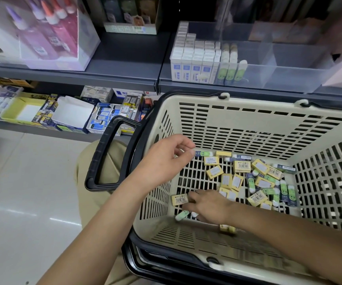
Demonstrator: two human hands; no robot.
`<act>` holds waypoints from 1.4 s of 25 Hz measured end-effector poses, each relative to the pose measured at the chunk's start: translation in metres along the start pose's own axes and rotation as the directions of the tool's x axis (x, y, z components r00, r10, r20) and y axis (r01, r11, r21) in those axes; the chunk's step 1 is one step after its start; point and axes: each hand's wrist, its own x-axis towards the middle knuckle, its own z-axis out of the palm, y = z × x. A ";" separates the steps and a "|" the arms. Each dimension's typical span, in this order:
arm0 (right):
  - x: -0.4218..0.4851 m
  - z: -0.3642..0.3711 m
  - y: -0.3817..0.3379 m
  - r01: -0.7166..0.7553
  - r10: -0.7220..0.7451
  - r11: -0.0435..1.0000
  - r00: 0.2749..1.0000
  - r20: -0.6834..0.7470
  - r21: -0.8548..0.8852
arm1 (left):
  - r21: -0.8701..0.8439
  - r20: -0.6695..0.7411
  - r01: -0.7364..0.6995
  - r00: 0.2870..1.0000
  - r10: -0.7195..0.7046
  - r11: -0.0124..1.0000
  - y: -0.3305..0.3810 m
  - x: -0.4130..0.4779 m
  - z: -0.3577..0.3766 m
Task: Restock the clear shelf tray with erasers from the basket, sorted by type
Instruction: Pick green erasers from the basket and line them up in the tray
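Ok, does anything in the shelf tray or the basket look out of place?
In the clear plastic shelf tray, the rightmost green-and-white eraser sits lower than its row and seems to lean. Erasers in the beige slotted basket lie jumbled, types mixed.

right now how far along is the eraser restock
Partly done. The clear tray already holds rows of blue-and-white erasers and a short line of green ones; its right side is bare. In hand: the right hand reaches among loose erasers on the floor of the basket, the left hand hovers nearby. Left: many yellow erasers and green erasers lie in the basket.
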 end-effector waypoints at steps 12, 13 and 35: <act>-0.036 -0.056 0.036 -0.141 0.551 0.418 0.825 -0.128 0.897 | -0.042 0.008 0.129 0.992 -0.129 0.991 0.007 -0.001 0.002; -0.042 -0.072 0.038 -0.095 0.582 0.376 0.798 -0.155 0.922 | -0.070 0.017 0.181 0.983 -0.180 0.981 0.009 0.000 0.002; -0.098 -0.182 0.062 -0.113 0.683 0.618 0.566 -0.461 0.778 | -0.761 0.145 0.335 0.923 -0.358 0.555 0.070 0.071 0.029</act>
